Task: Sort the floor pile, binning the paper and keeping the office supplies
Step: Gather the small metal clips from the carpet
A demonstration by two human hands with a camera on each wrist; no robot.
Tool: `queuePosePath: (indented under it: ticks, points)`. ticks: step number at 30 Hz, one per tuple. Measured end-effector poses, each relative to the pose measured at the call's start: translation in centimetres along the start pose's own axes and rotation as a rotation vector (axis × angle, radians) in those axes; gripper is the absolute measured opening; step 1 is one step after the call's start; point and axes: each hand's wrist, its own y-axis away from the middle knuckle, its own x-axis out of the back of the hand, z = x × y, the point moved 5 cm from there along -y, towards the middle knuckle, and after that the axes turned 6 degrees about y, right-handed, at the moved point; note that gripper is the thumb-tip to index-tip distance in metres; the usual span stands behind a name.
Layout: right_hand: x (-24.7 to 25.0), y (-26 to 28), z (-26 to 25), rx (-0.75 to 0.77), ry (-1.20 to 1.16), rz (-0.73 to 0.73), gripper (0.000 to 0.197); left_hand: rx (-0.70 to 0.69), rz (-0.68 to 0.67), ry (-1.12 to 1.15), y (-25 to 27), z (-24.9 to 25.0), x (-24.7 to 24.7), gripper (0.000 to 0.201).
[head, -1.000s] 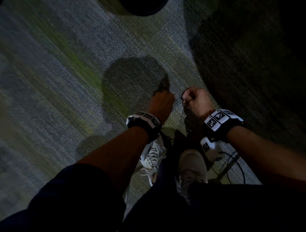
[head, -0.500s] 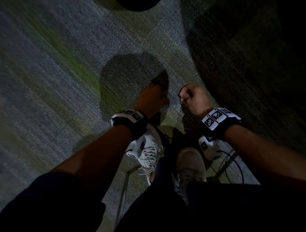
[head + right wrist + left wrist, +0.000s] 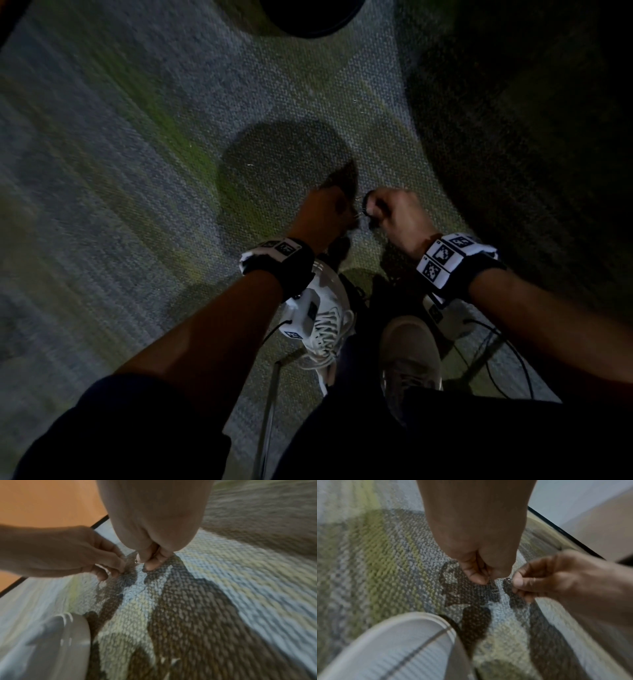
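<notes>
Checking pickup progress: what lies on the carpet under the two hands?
A wire paper clip lies on the carpet below the left hand and right hand. The right hand pinches a small shiny item; anything else inside either curled hand is hidden.

Head view looks down; both wrist views, close, share the carpet (image 3: 171,171).
</notes>
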Motion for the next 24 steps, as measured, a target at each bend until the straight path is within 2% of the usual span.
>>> queuePosePath:
  ticks: [3,7,10,15,20,24]
  points:
    - [-0.5,-0.8,-0.4,0.031,0.061,-0.051,0.026,-0.071,-0.083,-0.103,0.2,0.1,-0.3,0.018]
    - [-0.7,-1.3,-1.4,0.079,0.145,-0.075,0.026,-0.089,-0.167,-0.216,0.3,0.2,-1.7,0.018]
    - [-1.2,-1.7,-1.6,0.058,0.269,-0.093,0.030,-0.111,-0.060,-0.213,0.7,0.2,-2.2,0.015]
    - [-1.9,-2.0,-1.4,0.104,0.372,-0.056,0.021,-0.129,0.081,-0.101,1.7,-1.1,-3.5,0.017]
    - [-2.4,-2.8,-1.5,0.080,0.463,-0.111,0.027,-0.120,0.151,-0.083,1.4,-0.5,-3.8,0.006]
    - [-2.1,-2.4,-1.6,0.089,0.473,-0.081,0.030,-0.130,0.158,-0.125,1.1,-0.3,-4.3,0.009]
